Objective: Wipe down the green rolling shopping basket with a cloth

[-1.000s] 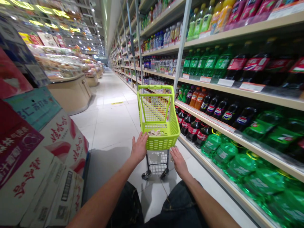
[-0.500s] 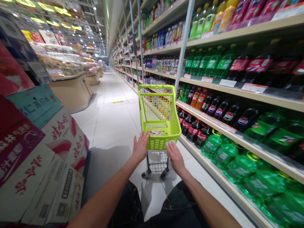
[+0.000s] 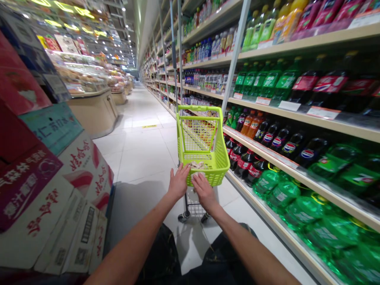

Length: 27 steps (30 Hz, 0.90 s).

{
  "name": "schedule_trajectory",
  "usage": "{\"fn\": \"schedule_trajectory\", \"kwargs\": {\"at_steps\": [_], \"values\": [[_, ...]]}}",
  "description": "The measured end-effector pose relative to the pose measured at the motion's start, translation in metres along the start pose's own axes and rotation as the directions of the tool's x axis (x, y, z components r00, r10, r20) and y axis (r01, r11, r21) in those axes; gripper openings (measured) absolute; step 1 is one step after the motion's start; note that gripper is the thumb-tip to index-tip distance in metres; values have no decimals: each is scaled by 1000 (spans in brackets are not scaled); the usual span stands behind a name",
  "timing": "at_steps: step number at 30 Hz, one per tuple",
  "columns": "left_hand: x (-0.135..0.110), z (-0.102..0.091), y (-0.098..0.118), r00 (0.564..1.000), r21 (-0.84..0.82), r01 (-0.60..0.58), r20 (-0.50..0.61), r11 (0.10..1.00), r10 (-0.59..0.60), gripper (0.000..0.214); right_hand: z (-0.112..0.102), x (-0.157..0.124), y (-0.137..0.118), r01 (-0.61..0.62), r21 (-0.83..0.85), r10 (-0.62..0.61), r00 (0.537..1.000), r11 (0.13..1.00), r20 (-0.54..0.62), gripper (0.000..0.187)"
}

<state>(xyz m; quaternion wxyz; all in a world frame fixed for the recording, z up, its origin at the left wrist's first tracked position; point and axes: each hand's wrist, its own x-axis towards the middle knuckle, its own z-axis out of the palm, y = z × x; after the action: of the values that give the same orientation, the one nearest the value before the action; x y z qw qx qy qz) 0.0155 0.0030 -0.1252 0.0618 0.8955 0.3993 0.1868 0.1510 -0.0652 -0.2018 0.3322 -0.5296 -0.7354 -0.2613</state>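
Note:
A lime-green shopping cart stands in front of me, with a crumpled whitish-brown cloth or paper lying in its basket. My left hand rests its outstretched fingers on the basket's near left corner, thumb apart. My right hand presses a white wipe flat against the basket's near wall. Most of the wipe is hidden under the fingers.
Shelves of soda bottles run along the right, close beside the cart. Stacked drink cartons stand at the left. Farther off is a wood-sided display counter. The tiled aisle floor stretches ahead.
My right hand has slid left along the basket's near wall with the wipe, from the right corner toward my left hand. The left hand stays at its corner. The view has shifted slightly.

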Motion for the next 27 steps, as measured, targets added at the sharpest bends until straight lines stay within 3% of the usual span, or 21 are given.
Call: {"fn": "schedule_trajectory", "kwargs": {"at_steps": [3, 8, 13, 18, 22, 27], "values": [[1, 0, -1, 1000, -37, 18, 3, 999, -18, 54, 9, 14, -5, -7, -8, 7, 1000, 1000, 17, 38], [0, 0, -5, 1000, -80, 31, 7, 996, -30, 66, 24, -11, -7, 45, 31, -49, 988, 999, 148, 33], [0, 1, -6, 998, -135, 66, -1, 989, -67, 67, 9, 8, -8, 3, 20, -4, 999, 1000, 47, 40], [1, 3, -7, 998, -145, 56, 6, 988, -55, 67, -1, 23, -7, 73, 19, -74, 997, 997, 13, 37], [0, 4, -6, 999, -134, 42, -10, 990, -44, 66, -5, 29, -3, -27, 8, 27, 1000, 1000, -6, 38], [-3, 3, -4, 1000, -35, -10, -20, 999, 9, 61, -25, 25, 37, -114, -26, 115, 992, 993, 46, 42]]}}
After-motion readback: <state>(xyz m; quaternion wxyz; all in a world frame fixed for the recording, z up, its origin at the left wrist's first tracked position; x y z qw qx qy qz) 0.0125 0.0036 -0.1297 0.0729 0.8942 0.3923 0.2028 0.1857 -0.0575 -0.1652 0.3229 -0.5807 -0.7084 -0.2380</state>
